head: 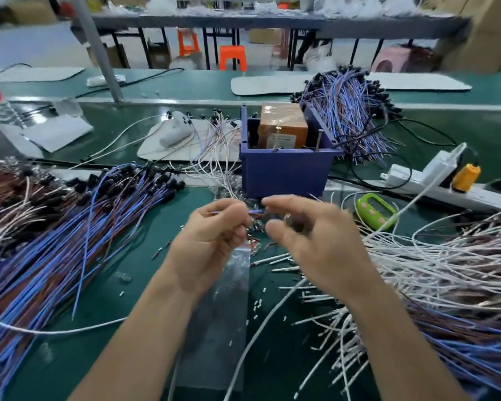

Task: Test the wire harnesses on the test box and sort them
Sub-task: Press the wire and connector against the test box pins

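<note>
Pinched harness (256,211) in curled left hand (211,235) before test box (284,172), likely for probing; could not tell grip of blurred right hand (310,238).

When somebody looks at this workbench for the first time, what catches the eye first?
The blue box at the centre of the bench, with an orange block inside, stands out first. Just before it the left hand pinches a thin wire, the blurred right hand close beside. Heaps of blue wires lie left, white wires right.
</note>
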